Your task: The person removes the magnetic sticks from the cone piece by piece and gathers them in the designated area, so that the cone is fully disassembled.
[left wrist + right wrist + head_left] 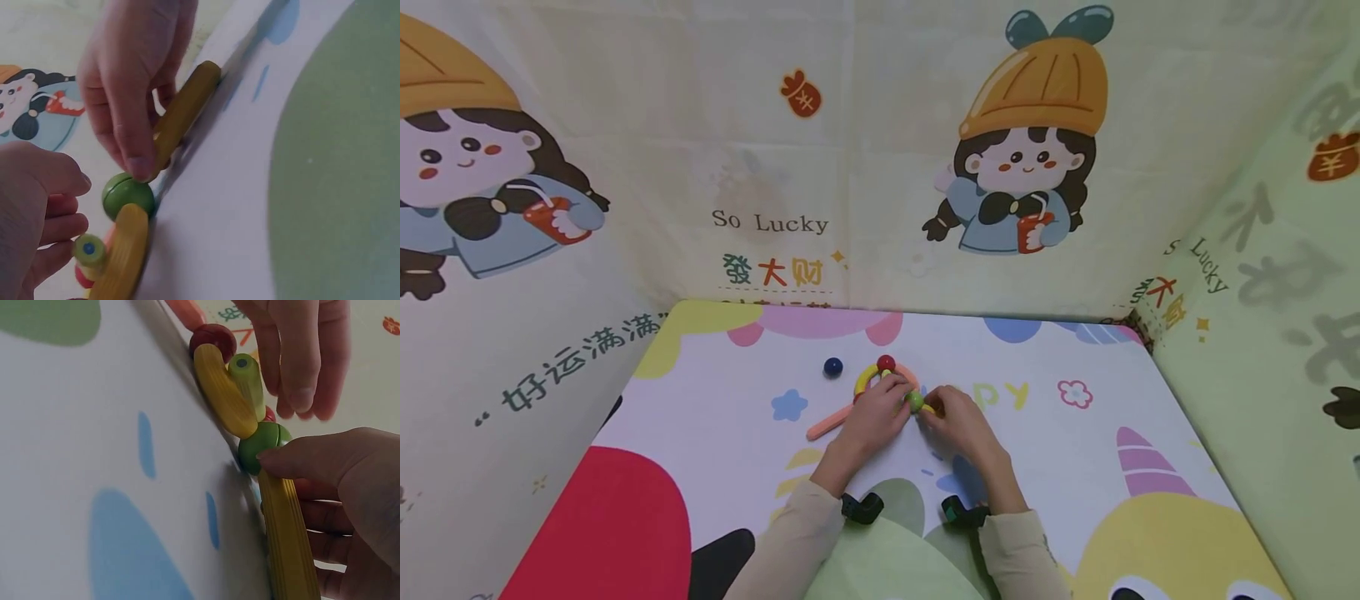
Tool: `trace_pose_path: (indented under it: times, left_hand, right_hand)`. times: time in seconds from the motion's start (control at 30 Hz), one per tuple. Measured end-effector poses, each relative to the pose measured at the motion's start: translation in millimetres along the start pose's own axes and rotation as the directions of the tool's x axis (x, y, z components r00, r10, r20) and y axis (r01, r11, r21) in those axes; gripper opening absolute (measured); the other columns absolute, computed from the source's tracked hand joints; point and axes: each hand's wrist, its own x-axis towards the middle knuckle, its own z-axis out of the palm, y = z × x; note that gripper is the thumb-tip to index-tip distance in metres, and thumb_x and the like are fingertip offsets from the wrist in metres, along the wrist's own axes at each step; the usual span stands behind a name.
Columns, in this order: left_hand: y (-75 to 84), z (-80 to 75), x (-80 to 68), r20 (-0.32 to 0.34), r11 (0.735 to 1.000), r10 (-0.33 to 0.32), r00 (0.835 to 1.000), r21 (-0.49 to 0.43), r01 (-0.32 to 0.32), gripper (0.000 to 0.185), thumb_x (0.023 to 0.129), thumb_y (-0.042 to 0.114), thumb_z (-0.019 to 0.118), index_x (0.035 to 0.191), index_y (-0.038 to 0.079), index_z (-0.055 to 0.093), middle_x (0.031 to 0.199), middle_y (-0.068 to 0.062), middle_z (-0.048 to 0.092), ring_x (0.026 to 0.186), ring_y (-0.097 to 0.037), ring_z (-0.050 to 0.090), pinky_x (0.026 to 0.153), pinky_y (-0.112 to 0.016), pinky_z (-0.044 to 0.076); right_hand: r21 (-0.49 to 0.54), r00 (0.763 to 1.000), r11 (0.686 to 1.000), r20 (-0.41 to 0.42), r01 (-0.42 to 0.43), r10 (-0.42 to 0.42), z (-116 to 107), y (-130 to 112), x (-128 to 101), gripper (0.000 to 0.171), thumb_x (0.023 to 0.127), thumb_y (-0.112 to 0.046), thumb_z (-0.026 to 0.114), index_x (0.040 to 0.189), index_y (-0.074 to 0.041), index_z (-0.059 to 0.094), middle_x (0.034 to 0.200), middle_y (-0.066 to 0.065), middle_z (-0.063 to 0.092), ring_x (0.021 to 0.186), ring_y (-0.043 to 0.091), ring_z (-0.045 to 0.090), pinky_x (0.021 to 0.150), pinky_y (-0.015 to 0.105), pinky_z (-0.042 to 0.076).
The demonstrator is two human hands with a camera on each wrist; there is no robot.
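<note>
My right hand (961,421) pinches a straight yellow ribbed stick (287,544) between thumb and fingers, right where its end meets a green ball (265,440). The other side of that ball joins a curved yellow piece (222,394), part of a ring of curved yellow and pink pieces and red balls (886,362). A short light green peg (249,387) stands up beside the curved piece. My left hand (880,408) hovers over the ring with fingers loosely bent and nothing between them. It hides part of the ring in the head view.
A straight pink stick (829,423) sticks out from the ring's left side. A loose dark blue ball (832,367) lies on the printed mat (730,417) to the upper left. Cloth walls (880,167) with cartoon prints rise behind and at both sides.
</note>
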Motion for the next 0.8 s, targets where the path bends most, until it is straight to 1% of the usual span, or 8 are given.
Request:
trace_pose_path:
  times: [0.07, 0.2, 0.33, 0.43, 0.63, 0.8]
  left_hand:
    - [-0.2, 3.5, 1.7, 0.012, 1.000, 0.019, 1.000, 0.025, -0.019, 0.031, 0.095, 0.019, 0.068, 0.125, 0.009, 0.068, 0.124, -0.003, 0.065, 0.114, -0.015, 0.063, 0.099, -0.027, 0.054]
    - [-1.8, 10.1, 2.2, 0.029, 0.998, 0.029, 0.999, 0.048, -0.030, 0.035, 0.095, 0.022, 0.068, 0.128, 0.010, 0.067, 0.126, -0.003, 0.066, 0.118, -0.016, 0.062, 0.101, -0.029, 0.053]
    - [-2.8, 14.1, 2.4, 0.051, 0.997, 0.030, 0.998, 0.069, -0.033, 0.037, 0.096, 0.025, 0.068, 0.130, 0.011, 0.067, 0.128, -0.003, 0.067, 0.122, -0.018, 0.061, 0.112, -0.037, 0.045]
    - [-4.1, 15.4, 2.2, 0.067, 0.997, 0.030, 0.997, 0.074, -0.035, 0.039, 0.096, 0.027, 0.068, 0.131, 0.010, 0.066, 0.128, -0.003, 0.068, 0.125, -0.018, 0.061, 0.119, -0.043, 0.037]
    - [-7.6, 18.0, 0.8, 0.071, 1.000, 0.018, 0.997, 0.023, -0.020, 0.040, 0.096, 0.027, 0.067, 0.133, 0.011, 0.066, 0.130, -0.003, 0.068, 0.129, -0.019, 0.059, 0.120, -0.042, 0.034]
    - [-10.1, 19.7, 0.2, 0.059, 1.000, 0.012, 0.998, -0.002, -0.012, 0.040, 0.096, 0.026, 0.068, 0.132, 0.011, 0.066, 0.130, -0.003, 0.067, 0.131, -0.019, 0.058, 0.118, -0.041, 0.036]
  right_hand:
    - [0.005, 1.000, 1.000, -0.002, -0.001, 0.001, 1, 0, 0, 0.022, 0.087, -0.019, 0.077, 0.104, -0.008, 0.069, 0.090, 0.002, 0.064, 0.079, 0.015, 0.054, 0.075, 0.031, 0.051]
    - [0.013, 1.000, 1.000, -0.005, -0.008, 0.008, 2, 1, 0, 0.020, 0.088, -0.019, 0.077, 0.103, -0.009, 0.068, 0.089, 0.001, 0.063, 0.079, 0.015, 0.053, 0.074, 0.030, 0.050]
    - [0.011, 1.000, 1.000, -0.014, 0.001, -0.001, 2, 1, 0, 0.019, 0.088, -0.018, 0.077, 0.101, -0.008, 0.068, 0.088, 0.001, 0.063, 0.077, 0.015, 0.053, 0.073, 0.030, 0.049]
    - [0.009, 1.000, 1.000, -0.019, 0.017, -0.017, 2, 1, 0, 0.018, 0.087, -0.017, 0.077, 0.100, -0.008, 0.068, 0.088, 0.002, 0.064, 0.077, 0.014, 0.053, 0.072, 0.030, 0.048]
    - [-0.001, 0.999, 0.999, -0.037, 0.033, -0.033, 4, 2, 1, 0.016, 0.087, -0.017, 0.077, 0.098, -0.008, 0.068, 0.085, 0.001, 0.062, 0.075, 0.013, 0.052, 0.071, 0.029, 0.047]
    - [0.004, 0.998, 0.999, -0.047, 0.040, -0.040, 5, 3, 2, 0.016, 0.087, -0.016, 0.076, 0.097, -0.009, 0.068, 0.084, 0.001, 0.061, 0.076, 0.014, 0.051, 0.070, 0.029, 0.047]
